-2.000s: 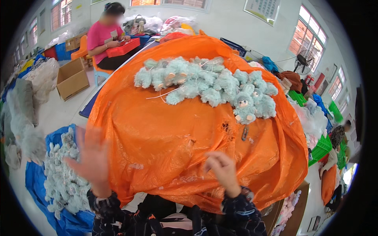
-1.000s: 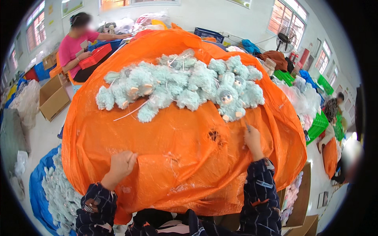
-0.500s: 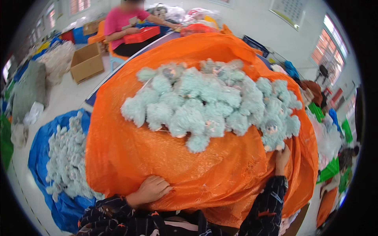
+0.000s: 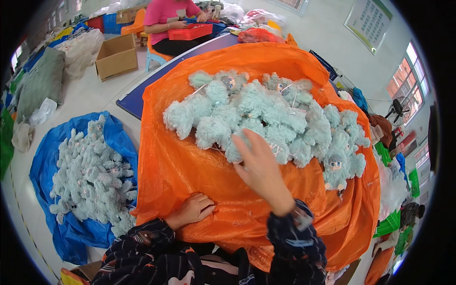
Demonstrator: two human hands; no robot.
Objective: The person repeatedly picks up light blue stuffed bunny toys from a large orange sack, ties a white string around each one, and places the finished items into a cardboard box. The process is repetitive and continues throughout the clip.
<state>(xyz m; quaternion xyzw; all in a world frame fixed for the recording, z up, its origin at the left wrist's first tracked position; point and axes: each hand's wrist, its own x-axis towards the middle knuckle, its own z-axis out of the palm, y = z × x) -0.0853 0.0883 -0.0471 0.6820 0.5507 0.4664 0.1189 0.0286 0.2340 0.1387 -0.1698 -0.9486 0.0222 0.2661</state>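
Note:
A pile of fluffy pale blue plush toys (image 4: 270,111) lies on an orange woven plastic sheet (image 4: 180,166). Some show small doll faces and thin white strings. My right hand (image 4: 259,164) reaches over the pile's near edge, fingers stretched and thumb apart, at a plush toy in the front row. Whether the fingertips touch it I cannot tell. My left hand (image 4: 194,209) rests on the near left part of the sheet, holding nothing, its fingers loosely laid down. One plush toy with a grey-capped face (image 4: 335,164) lies at the pile's right end.
On the floor at left, a blue sheet (image 4: 42,156) holds many similar plush toys (image 4: 90,175). An open cardboard box (image 4: 116,57) stands behind it. Across the blue-topped table (image 4: 166,78), a person in pink (image 4: 164,14) handles a red tray (image 4: 190,32). Green crates (image 4: 389,223) stand at right.
My right hand has left the plush toy at the right end and moved left to the pile's front middle. My left hand stays on the sheet. The whole view has shifted.

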